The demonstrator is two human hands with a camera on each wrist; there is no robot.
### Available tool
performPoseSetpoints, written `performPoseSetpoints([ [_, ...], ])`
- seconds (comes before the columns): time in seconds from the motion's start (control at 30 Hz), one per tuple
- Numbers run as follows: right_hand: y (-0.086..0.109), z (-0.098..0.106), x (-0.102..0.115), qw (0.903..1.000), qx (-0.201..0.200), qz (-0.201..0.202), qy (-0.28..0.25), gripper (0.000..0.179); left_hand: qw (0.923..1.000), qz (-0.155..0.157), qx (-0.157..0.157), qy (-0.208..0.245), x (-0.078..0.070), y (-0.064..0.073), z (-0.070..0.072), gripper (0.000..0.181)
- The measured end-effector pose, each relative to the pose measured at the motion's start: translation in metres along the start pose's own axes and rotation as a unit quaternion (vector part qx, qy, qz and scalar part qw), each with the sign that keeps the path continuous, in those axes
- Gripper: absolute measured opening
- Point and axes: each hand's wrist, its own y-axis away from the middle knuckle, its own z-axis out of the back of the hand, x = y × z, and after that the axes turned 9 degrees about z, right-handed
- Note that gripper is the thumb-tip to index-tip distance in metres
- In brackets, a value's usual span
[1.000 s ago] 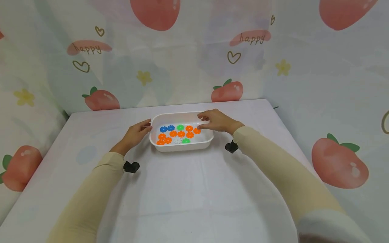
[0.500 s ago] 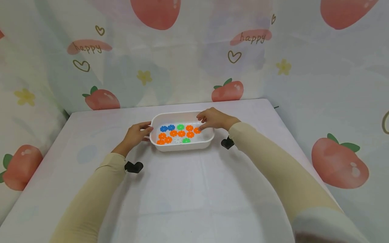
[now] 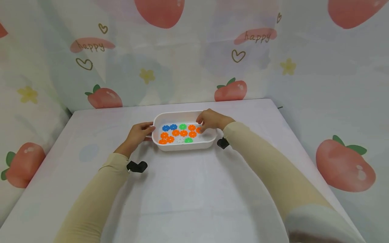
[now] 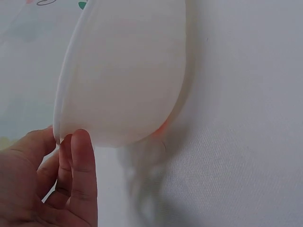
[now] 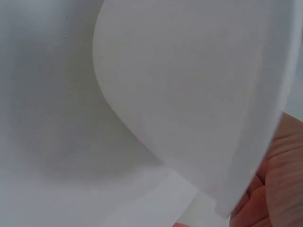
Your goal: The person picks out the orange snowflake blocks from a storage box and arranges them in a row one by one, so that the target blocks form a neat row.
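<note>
Left fingers (image 4: 83,163) nearer, round tray rim (image 4: 60,94)

From above, the tray (image 3: 188,147) is open, but the right hand (image 3: 211,120) blocks its right end.

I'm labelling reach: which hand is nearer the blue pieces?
Left. The left hand pinches the tray beside the blue pieces; the right hand is over its opposite end.

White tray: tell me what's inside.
Two blue pieces, two green pieces, several orange pieces and a whitish piece show in the white tray. The right hand partly covers one orange piece; what else it hides can't be told.
</note>
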Motion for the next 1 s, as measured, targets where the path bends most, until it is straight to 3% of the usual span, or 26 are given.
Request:
performPoseSetpoints([
  [0.57, -0.017, -0.006, 0.001, 0.9985, 0.009, -0.043, 0.033, 0.034, 0.9998, 0.010, 0.001, 0.019, 0.003, -0.002, 0.001, 0.050],
  [1.0, -0.028, -0.015, -0.005, 0.9964, -0.034, -0.054, 0.055, 0.023, 0.9982, 0.025, 0.004, 0.054, 0.005, -0.006, -0.001, 0.050],
])
